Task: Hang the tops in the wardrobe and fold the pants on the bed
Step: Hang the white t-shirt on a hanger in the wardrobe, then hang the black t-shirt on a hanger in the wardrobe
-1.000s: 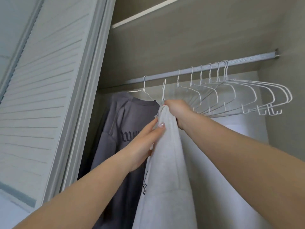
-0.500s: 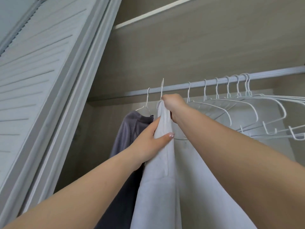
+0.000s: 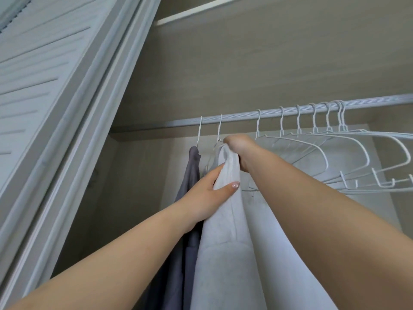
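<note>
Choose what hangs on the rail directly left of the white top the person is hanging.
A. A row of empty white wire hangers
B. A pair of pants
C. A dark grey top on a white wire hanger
C: the dark grey top hangs on its white wire hanger just left of the white top.

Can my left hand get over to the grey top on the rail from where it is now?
Probably yes. The left hand grips the white top, and the grey top hangs right beside it with nothing between. It would have to let go first.

You see a matt white cloth top, thin white-coated wire hangers, a ribbed metal rail and matt wood-grain wardrobe panels.
</note>
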Motion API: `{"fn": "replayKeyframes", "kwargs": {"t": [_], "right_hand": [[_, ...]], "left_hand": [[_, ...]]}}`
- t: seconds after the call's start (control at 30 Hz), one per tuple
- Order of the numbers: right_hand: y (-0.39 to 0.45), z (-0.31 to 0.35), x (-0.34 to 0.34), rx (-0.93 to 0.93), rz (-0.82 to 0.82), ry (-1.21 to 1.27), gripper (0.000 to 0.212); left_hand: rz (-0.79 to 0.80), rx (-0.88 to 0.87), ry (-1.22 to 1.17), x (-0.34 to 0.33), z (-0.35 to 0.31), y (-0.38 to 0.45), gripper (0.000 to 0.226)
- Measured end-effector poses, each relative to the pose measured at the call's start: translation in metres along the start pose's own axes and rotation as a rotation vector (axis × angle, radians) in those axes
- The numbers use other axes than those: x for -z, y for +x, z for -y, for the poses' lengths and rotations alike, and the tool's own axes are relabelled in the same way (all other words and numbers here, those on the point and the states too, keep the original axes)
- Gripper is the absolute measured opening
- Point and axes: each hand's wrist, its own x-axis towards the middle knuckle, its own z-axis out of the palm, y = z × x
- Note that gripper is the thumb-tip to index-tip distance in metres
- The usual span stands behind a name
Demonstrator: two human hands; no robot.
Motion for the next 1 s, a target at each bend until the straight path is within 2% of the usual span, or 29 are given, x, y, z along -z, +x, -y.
{"fn": "replayKeyframes", "kwargs": {"t": [0.23,0.33,0.4,0.43,0.5,0.57,0.63,0.77,0.9,1.0], "right_hand": [[-0.020,-0.008,0.014,0.039,0.030,0.059,0.020],[-0.030,-0.013,0.021,0.100,0.036,0.006,0.021],[-0.039,-0.016,0.026,0.197,0.014,-0.099,0.020],[-0.042,-0.018,0.028,0.283,-0.034,-0.192,0.018],[-0.052,-0.019,0.034,0.470,-0.167,-0.321,0.027],[-0.066,-0.021,0.036,0.609,-0.215,-0.305,0.029],[-0.083,-0.029,0.033,0.647,-0.193,-0.201,0.025],[-0.132,-0.051,0.021,0.601,-0.061,0.054,0.022],[-0.193,-0.083,-0.013,0.531,0.161,0.222,0.015],[-0.244,-0.096,-0.036,0.488,0.395,0.256,0.013]], "left_hand": [[-0.043,0.010,0.011,-0.013,-0.004,-0.010,0.045],[-0.102,-0.004,0.049,-0.018,-0.010,-0.015,0.045],[-0.112,-0.008,0.034,-0.019,-0.016,-0.020,0.048],[-0.126,-0.002,0.011,-0.019,-0.020,-0.023,0.052],[-0.205,0.023,-0.007,-0.015,-0.030,-0.032,0.057],[-0.299,0.045,0.015,-0.010,-0.043,-0.045,0.050],[-0.334,0.095,0.051,0.000,-0.055,-0.067,0.036],[-0.360,0.233,0.130,0.008,-0.078,-0.127,0.015],[-0.433,0.368,0.201,0.009,-0.096,-0.189,0.017],[-0.509,0.482,0.275,0.006,-0.115,-0.246,0.017]]}}
